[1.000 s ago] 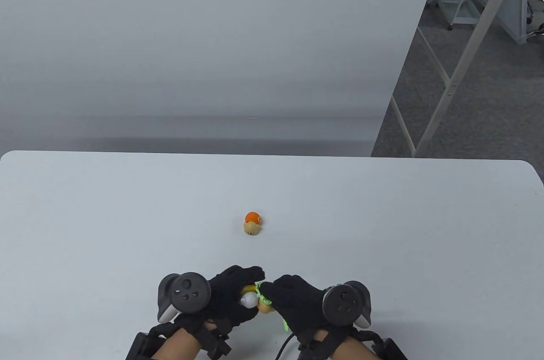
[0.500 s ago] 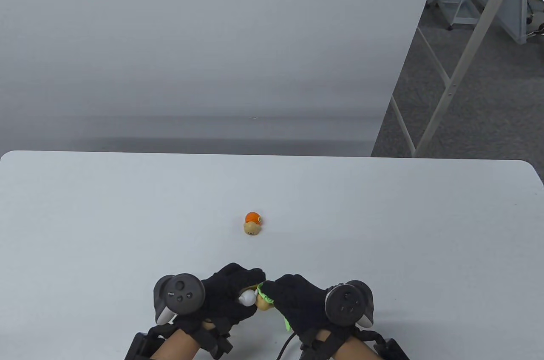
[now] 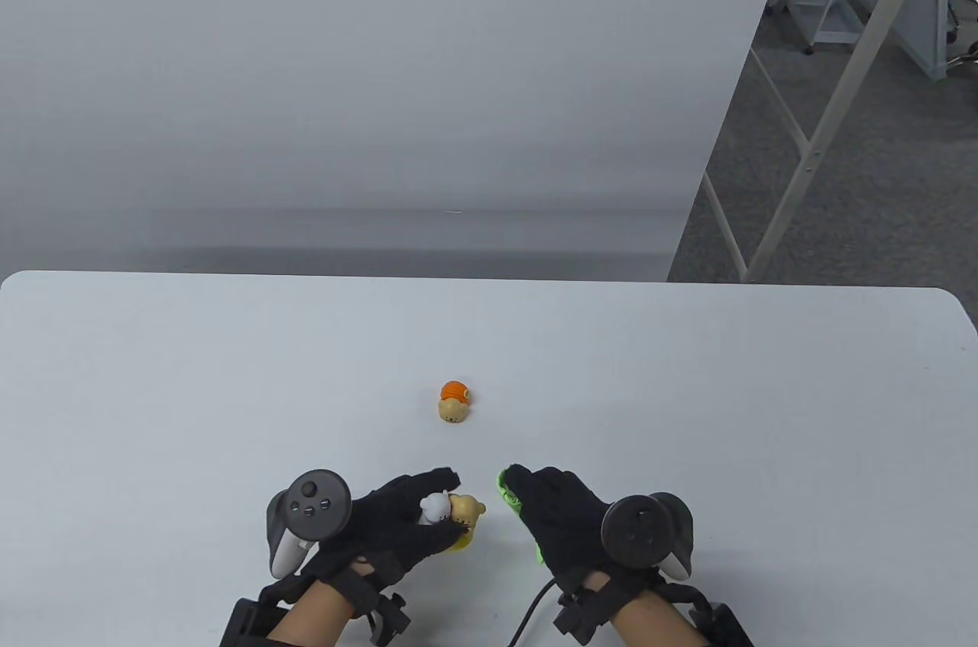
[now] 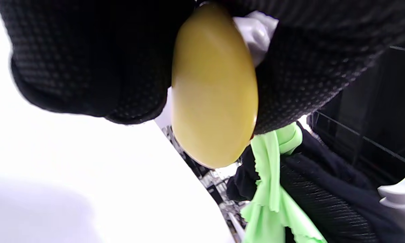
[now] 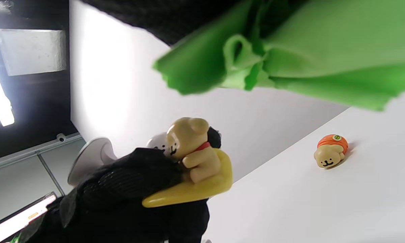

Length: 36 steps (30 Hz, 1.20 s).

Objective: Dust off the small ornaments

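Figurine handling and position, as I read them from my station. The bear-and-rabbit figurine (image 3: 456, 513), a tan bear and a white rabbit seated on a yellow crescent base, looks to me like hard moulded plastic or resin: light, rigid and glossy, so likely slippery against glove fabric. I judge the ears and the narrow tips of the base to be the parts most apt to chip, and the broad yellow underside, seen in the left wrist view, to be the soundest place to take hold.

My left hand (image 3: 382, 532) grips this figurine between thumb and fingers, lifted above the near edge of the bench (image 3: 153, 387), around its middle. My right hand (image 3: 569, 525) is closed on a bunched green cloth (image 3: 510, 498) and sits just beside the figurine, to its right, with a clear gap between cloth and bear.

A second ornament, the orange-capped dog figurine (image 3: 454, 402), lies on the bench farther toward the far edge, well apart from both hands and untouched. The cloth is soft and limp, so I expect it to fold into the figurine's creases.
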Motion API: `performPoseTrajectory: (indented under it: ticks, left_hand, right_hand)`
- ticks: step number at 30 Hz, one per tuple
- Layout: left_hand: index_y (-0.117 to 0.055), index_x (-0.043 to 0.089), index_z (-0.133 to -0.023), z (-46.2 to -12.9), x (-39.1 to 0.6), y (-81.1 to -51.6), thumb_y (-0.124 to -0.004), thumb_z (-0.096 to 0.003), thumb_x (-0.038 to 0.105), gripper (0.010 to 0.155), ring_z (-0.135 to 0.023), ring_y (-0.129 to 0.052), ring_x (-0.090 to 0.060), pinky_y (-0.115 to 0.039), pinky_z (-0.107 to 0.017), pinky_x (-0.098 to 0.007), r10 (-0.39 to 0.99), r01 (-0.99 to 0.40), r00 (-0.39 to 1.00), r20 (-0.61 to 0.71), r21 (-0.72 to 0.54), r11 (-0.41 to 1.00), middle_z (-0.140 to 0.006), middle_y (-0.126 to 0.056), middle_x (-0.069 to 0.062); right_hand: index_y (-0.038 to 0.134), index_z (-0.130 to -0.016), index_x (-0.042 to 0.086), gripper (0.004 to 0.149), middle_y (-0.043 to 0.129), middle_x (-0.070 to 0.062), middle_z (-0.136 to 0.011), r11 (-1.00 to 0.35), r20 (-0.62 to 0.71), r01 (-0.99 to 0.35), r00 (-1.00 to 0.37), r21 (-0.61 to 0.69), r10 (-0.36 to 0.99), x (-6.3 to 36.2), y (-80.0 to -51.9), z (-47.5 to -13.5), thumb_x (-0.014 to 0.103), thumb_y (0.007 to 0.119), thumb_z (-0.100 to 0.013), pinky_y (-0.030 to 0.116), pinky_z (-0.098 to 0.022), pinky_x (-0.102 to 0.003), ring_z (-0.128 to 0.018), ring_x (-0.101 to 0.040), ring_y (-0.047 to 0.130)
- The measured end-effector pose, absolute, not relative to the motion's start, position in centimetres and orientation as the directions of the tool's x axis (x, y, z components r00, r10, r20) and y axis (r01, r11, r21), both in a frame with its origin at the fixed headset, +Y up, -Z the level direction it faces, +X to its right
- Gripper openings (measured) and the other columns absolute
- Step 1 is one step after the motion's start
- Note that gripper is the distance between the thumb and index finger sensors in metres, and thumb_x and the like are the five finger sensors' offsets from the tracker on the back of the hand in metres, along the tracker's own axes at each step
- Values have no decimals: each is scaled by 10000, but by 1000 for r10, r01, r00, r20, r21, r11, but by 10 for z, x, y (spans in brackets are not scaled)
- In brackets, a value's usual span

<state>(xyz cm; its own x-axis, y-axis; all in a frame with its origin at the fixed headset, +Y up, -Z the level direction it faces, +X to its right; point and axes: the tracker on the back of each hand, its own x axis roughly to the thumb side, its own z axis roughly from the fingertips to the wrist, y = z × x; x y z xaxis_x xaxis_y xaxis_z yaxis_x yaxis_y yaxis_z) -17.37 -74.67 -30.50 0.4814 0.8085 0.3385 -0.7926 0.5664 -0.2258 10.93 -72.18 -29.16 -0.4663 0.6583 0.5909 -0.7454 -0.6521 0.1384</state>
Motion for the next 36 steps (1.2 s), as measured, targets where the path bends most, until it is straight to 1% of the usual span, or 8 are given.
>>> performPoseTrajectory:
  ticks: [5, 9, 10, 16, 22, 29, 33, 36]
  left_hand:
    - [-884, 87, -956, -298, -148, -745, -1087, -416, 400, 657, -408, -1078, -309, -1005, -214, -442, 664, -653, 617, 423, -195, 731, -864, -817, -228]
    - [-885, 48, -957, -297, -141, -745, -1079, -419, 371, 657, -392, -1069, -328, -989, -204, -463, 673, -652, 602, 431, -221, 725, -957, -779, -250]
    - [-876, 49, -965, -297, -144, -746, -1069, -426, 376, 659, -401, -1067, -324, -991, -210, -457, 669, -651, 602, 437, -217, 728, -967, -771, -250]
    - [-867, 66, -972, -302, -162, -741, -1080, -422, 360, 658, -416, -1064, -331, -998, -216, -457, 739, -741, 536, 408, -193, 643, -975, -767, -243]
    - [-872, 44, -952, -298, -141, -742, -1075, -415, 347, 649, -405, -1078, -358, -995, -206, -479, 615, -611, 629, 475, -187, 770, -967, -789, -264]
    - [-869, 55, -961, -304, -162, -745, -1074, -419, 356, 653, -408, -1079, -344, -997, -209, -466, 747, -743, 509, 427, -219, 632, -980, -784, -245]
    - [-829, 51, -984, -311, -169, -756, -1049, -444, 348, 655, -428, -1074, -350, -990, -226, -468, 877, -810, 344, 335, -367, 458, -998, -757, -251]
    - [-692, 84, -990, -313, -168, -758, -999, -472, 335, 652, -458, -1068, -356, -987, -250, -459, 899, -808, 287, 331, -419, 413, -1059, -682, -259]
  right_hand:
    - [778, -960, 61, 421, 838, -391, -804, -760, 756, -649, -485, 25, 439, 71, -712, -274, 119, 800, -543, 747, -494, -742, -564, -511, 899]
    - [762, -962, 82, 420, 810, -398, -827, -860, 798, -509, -537, -48, 273, 52, -718, -266, 113, 792, -545, 725, -511, -753, -588, -525, 876]
    - [778, -952, 68, 419, 825, -407, -814, -852, 810, -521, -522, -54, 268, 52, -717, -266, 104, 803, -536, 727, -501, -760, -575, -534, 882]
    - [762, -953, 9, 429, 837, -413, -802, -848, 742, -530, -566, 7, 359, 76, -727, -279, 90, 809, -534, 720, -502, -771, -570, -544, 883]
    - [755, -955, 11, 434, 840, -402, -795, -853, 805, -520, -520, -33, 286, 54, -720, -265, 102, 803, -534, 733, -497, -758, -563, -529, 891]
    - [756, -957, 27, 431, 842, -409, -796, -833, 768, -553, -532, 4, 357, 71, -724, -275, 102, 805, -535, 736, -494, -761, -559, -531, 893]
    - [749, -960, 25, 433, 852, -402, -788, -783, 731, -617, -497, 82, 468, 78, -723, -279, 113, 803, -539, 753, -487, -750, -549, -516, 907]
    - [739, -963, 15, 439, 856, -400, -784, -760, 691, -640, -498, 115, 524, 83, -728, -282, 118, 800, -541, 760, -484, -747, -546, -512, 912]
